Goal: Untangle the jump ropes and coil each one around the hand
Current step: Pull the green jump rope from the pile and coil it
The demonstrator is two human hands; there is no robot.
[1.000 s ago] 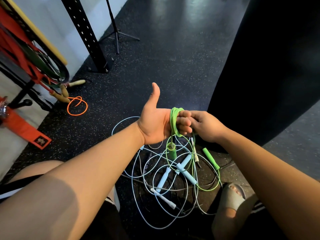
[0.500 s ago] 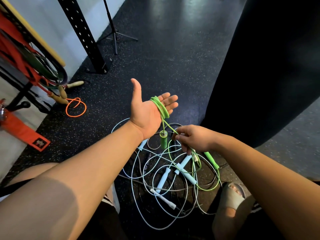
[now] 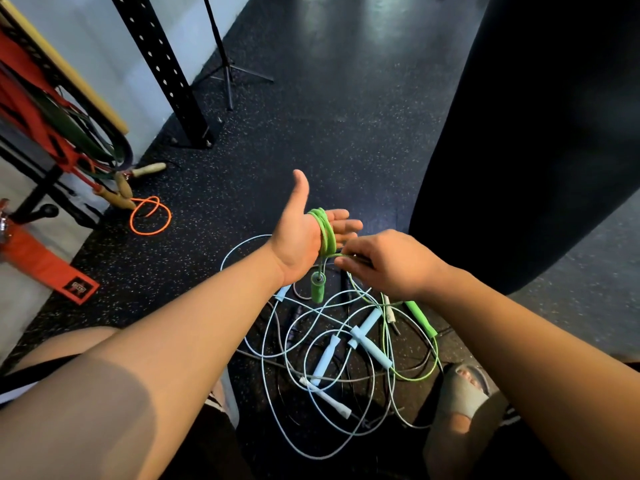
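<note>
My left hand (image 3: pixel 299 240) is held out palm up, fingers flat and thumb raised, with several turns of the green jump rope (image 3: pixel 325 233) coiled around the palm. One green handle (image 3: pixel 317 286) hangs below that hand. My right hand (image 3: pixel 384 263) pinches the green cord just right of the coil, close to the left fingers. The other green handle (image 3: pixel 420 318) lies on the floor. Beneath both hands lies a tangle of light blue ropes (image 3: pixel 266 344) with pale blue handles (image 3: pixel 370 344) and a white handle (image 3: pixel 327 398).
A large black punching bag (image 3: pixel 519 133) stands at the right. A black perforated rack post (image 3: pixel 173 81) and a tripod stand (image 3: pixel 227 71) are at the back left. An orange rope (image 3: pixel 150 216) with wooden handles lies by a red rack. My sandalled foot (image 3: pixel 462 389) is beside the tangle.
My right hand has risen from the tangle and carried the green cord up to the left palm's edge. The left hand has stayed out flat, tilting slightly.
</note>
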